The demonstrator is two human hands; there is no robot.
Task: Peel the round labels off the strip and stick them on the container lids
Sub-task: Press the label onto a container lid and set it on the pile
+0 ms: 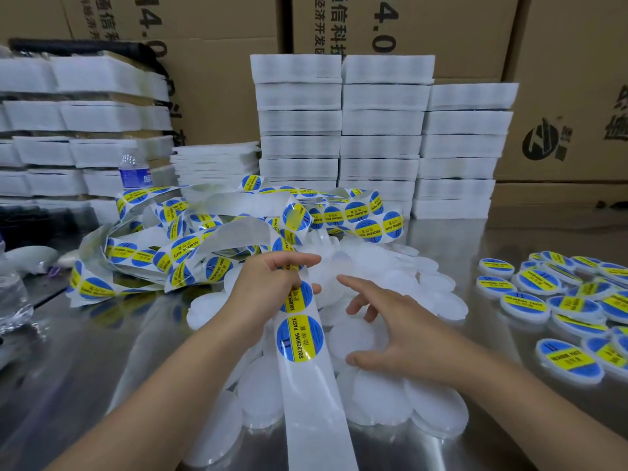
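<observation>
Mid-frame, the left hand (268, 287) pinches the thin, bendy strip (316, 402). The right hand (404, 338) is spread wide over the light lids (431, 407). The sticky labels (299, 338) probably peel best from an edge.

Both arms are bare to the frame's edge: left forearm (163, 379) at 7 o'clock, right forearm (509, 402) at 4 o'clock. Left hand (268, 287) and right hand (401, 338) bare too, nails short.
</observation>
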